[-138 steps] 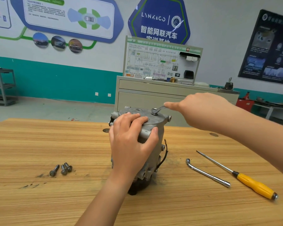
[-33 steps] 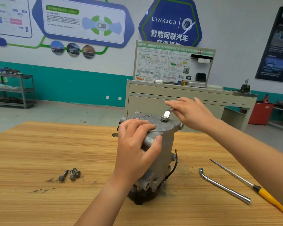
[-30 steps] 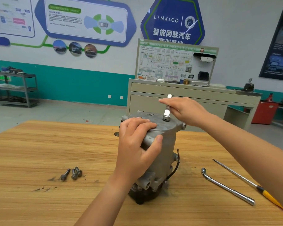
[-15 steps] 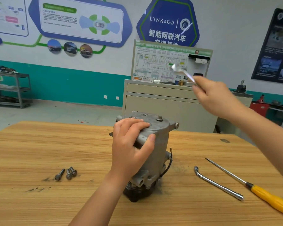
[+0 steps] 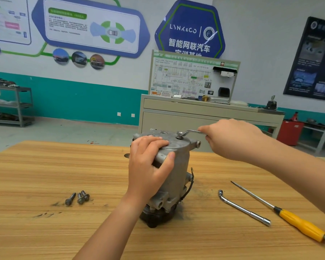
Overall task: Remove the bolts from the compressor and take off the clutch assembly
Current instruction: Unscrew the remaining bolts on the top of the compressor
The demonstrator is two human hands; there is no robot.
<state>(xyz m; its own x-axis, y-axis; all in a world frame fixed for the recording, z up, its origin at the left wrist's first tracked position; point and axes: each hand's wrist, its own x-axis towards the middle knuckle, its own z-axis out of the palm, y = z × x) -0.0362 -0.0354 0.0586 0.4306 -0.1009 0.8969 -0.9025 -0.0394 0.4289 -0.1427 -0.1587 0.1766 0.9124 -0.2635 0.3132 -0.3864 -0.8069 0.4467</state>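
**Wrench on the top bolt, compressor steadied on end**

Your left hand [image 5: 148, 166] grips the near upper edge of the compressor [image 5: 178, 171], fingers curled over its top plate and thumb pressed on the side. Your right hand [image 5: 231, 139] is closed round the handle of a small offset wrench [image 5: 190, 131], whose head sits on a bolt [image 5: 179, 136] in the top plate.

The compressor stands upright at the middle of the wooden tabletop [image 5: 45, 175], with its dark clutch pulley [image 5: 154, 219] down against the wood. Three loose bolts [image 5: 77, 197] lie together to its left. To its right lie an L-shaped socket wrench [image 5: 242, 209] and, just beyond it, a yellow-handled screwdriver [image 5: 293, 218].

Far left, a grey metal shelf rack [image 5: 17, 104] holds assorted parts too blurred to name. Behind the compressor, a beige cabinet [image 5: 204, 117] carries an upright wiring-diagram board [image 5: 191, 77]. The far wall is white above a teal band, with posters on it.
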